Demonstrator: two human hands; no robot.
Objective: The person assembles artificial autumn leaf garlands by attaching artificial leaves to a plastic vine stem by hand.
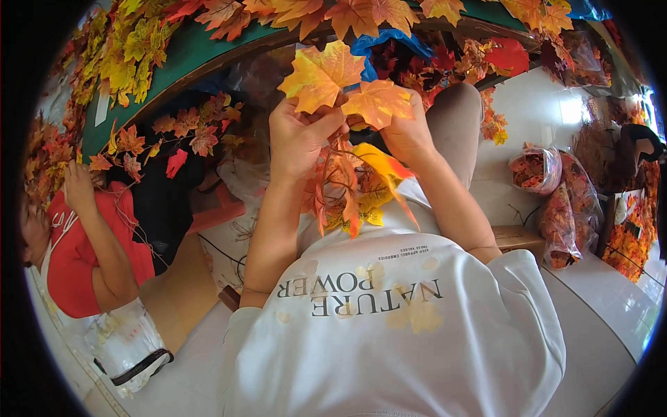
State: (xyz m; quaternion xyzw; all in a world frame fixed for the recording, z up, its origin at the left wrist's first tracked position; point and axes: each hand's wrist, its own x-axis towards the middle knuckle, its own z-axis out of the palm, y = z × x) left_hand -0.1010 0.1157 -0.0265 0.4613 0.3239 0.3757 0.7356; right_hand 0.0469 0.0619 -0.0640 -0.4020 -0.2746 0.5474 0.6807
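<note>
White shirt (417,375), dark lettering (367,304), hands (297,142) (410,135) apparently pinching leaves (325,73)

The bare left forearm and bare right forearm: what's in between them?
In the head view, a bunch of pointed orange and yellow leaves sits between the left forearm and right forearm, above the pale printed T-shirt.

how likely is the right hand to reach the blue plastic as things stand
Probably yes, once freed: the right hand is busy at the orange leaf, while the blue plastic shows just past it in view. True depth is hard to judge.
</note>
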